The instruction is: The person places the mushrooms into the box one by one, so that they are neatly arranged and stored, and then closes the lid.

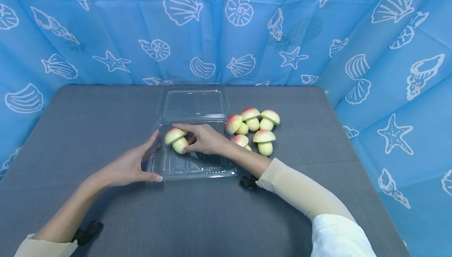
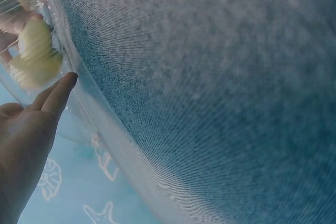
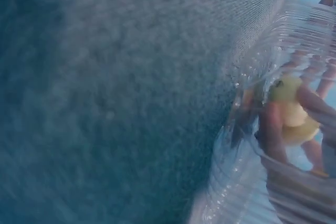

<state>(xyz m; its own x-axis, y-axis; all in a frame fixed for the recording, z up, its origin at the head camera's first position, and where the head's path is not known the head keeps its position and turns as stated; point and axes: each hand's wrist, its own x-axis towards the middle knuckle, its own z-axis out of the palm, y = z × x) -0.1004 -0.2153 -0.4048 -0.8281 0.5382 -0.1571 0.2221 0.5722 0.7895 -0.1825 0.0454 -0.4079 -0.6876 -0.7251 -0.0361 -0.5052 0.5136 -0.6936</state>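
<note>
The blue curtain (image 1: pixel 219 29) with white shell prints hangs beyond both hands. Below it, the grey tabletop (image 1: pixel 197 217) extends under the hands. The clear hinged container (image 1: pixel 201 177) lies between them, its lid (image 1: pixel 194 106) folded back beyond the right hand.

The right forearm, in a cream sleeve (image 1: pixel 301 190), reaches across the container's right side. The left hand (image 1: pixel 132 166) is spread with fingers extended, its thumb at the near left corner and its fingertips by the left wall. The right hand (image 1: pixel 205 139) pinches a mushroom-shaped piece (image 1: pixel 175 140) between thumb and fingers, over the container's base; whether the piece touches the base cannot be told.

Five loose pieces (image 1: pixel 251 117) lie to the right of the right hand; the forearm partly covers the nearest. Only the head view shows this group plainly.

The left wrist view places the held piece's cap just past the left fingertips, behind clear plastic. The right wrist view adds a small dark mark on that piece; ribbed plastic blurs the remaining detail.
</note>
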